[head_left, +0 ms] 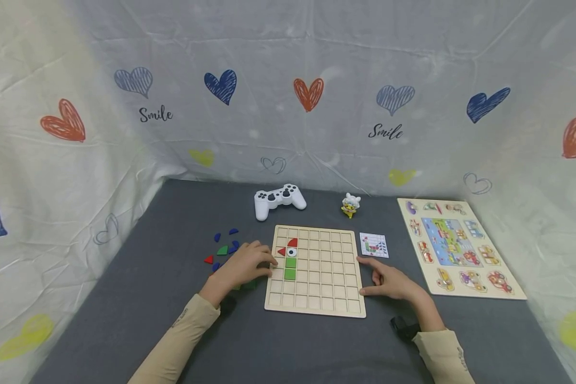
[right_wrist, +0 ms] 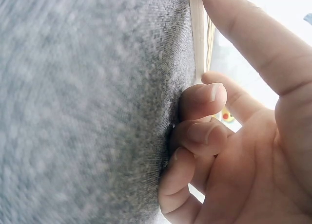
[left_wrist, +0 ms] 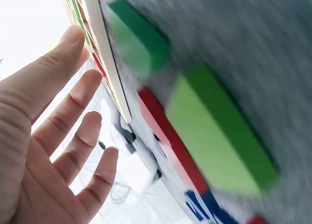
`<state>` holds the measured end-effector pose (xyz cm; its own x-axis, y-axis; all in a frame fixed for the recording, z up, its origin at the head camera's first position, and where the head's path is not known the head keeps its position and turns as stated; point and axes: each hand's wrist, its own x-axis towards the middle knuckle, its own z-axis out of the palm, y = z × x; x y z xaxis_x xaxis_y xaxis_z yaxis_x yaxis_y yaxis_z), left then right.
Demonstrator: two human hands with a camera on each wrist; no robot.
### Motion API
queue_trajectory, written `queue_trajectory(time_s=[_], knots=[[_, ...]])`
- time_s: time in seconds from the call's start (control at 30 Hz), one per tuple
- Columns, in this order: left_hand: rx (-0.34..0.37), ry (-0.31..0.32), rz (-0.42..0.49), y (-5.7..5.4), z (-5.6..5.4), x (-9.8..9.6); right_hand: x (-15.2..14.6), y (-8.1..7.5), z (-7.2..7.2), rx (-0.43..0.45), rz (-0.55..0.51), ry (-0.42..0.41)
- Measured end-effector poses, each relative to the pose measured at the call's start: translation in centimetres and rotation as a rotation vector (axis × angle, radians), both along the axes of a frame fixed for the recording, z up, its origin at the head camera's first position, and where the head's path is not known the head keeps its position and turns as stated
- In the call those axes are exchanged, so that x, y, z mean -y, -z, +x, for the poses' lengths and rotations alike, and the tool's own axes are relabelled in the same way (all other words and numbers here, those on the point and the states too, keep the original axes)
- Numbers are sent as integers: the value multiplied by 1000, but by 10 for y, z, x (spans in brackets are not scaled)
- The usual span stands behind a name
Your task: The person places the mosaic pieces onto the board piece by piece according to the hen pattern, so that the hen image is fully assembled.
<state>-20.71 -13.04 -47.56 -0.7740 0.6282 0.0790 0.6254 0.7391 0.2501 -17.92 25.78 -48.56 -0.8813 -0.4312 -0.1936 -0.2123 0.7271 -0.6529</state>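
A wooden grid board (head_left: 326, 277) lies on the dark cloth between both hands. Along its left side sit a red quarter-circle (head_left: 293, 242), a small red triangle (head_left: 281, 251), an eye tile (head_left: 294, 255) and two green squares (head_left: 290, 274). My left hand (head_left: 245, 262) hovers at the board's left edge; its fingers are loosely bent, with nothing visible between them. With thumb and index finger spread, my right hand (head_left: 390, 280) touches the board's right edge; its other fingers curl against the cloth. In the left wrist view, a light green piece (left_wrist: 209, 136) lies beside a darker green one (left_wrist: 136, 39).
Loose blue, red and green pieces (head_left: 222, 250) lie left of the board, partly hidden by the left hand. A pattern card (head_left: 374, 245) lies to the right, near a picture puzzle board (head_left: 441, 277). Behind stand a white game controller (head_left: 279, 200) and a small figurine (head_left: 350, 205).
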Motion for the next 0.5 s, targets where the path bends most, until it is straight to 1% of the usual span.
queue_trajectory(time_s=[0.13, 0.27, 0.5], knots=[[-13, -10, -17, -3, -1, 9, 0, 0, 1, -9, 0, -7], [-21, -26, -1, -4, -2, 21, -1, -1, 1, -12, -2, -10], [-26, -78, -10, -4, -4, 43, 0, -1, 1, -9, 2, -9]])
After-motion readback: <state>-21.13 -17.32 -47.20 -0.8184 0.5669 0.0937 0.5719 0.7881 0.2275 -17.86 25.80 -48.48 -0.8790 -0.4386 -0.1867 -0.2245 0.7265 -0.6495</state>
